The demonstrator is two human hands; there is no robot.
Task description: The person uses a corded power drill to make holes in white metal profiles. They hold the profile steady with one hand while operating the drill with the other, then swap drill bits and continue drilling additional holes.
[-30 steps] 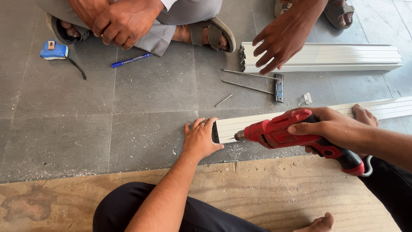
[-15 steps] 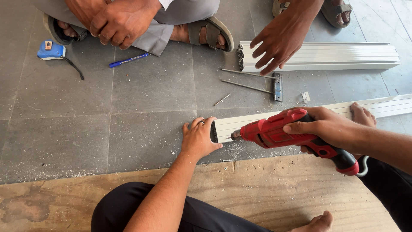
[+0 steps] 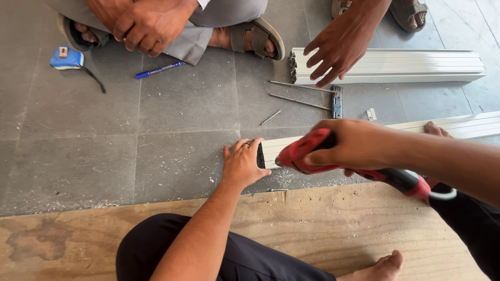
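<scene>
Seen from above, sitting on a grey tiled floor (image 3: 104, 156) with a plywood sheet (image 3: 333, 229) across the near edge. Right hand (image 3: 359, 143) closed around the body of a red power drill (image 3: 307, 156), now shifted left compared with half a second ago and a second ago, so that the nose sits right at the cut end of a long white aluminium profile (image 3: 458, 125) lying on the floor. Left hand (image 3: 242, 164) spread flat, fingers open, pressing against that same end of the profile, in much the same spot as before, bracing it. Drill tip hidden behind the hand and the profile's end, so possibly touching metal, though not certain from this angle. Judging by the pale dust (image 3: 291, 179) scattered beside the end, drilling there looks under way or about to resume, with the closer nose pointing to the tool being brought into working position. Further off, another person's hand (image 3: 338, 49) hovering with loose fingers over the end of a second white profile (image 3: 396, 65), barely moved since earlier. Between the two profiles, thin metal rods (image 3: 299, 99) fixed to a small bracket (image 3: 337, 101), and a loose screw (image 3: 271, 117). Top left, a blue tape measure (image 3: 66, 58) and a blue pen (image 3: 159, 69) near a seated person's clasped hands (image 3: 140, 23) and sandalled foot (image 3: 258, 39).
</scene>
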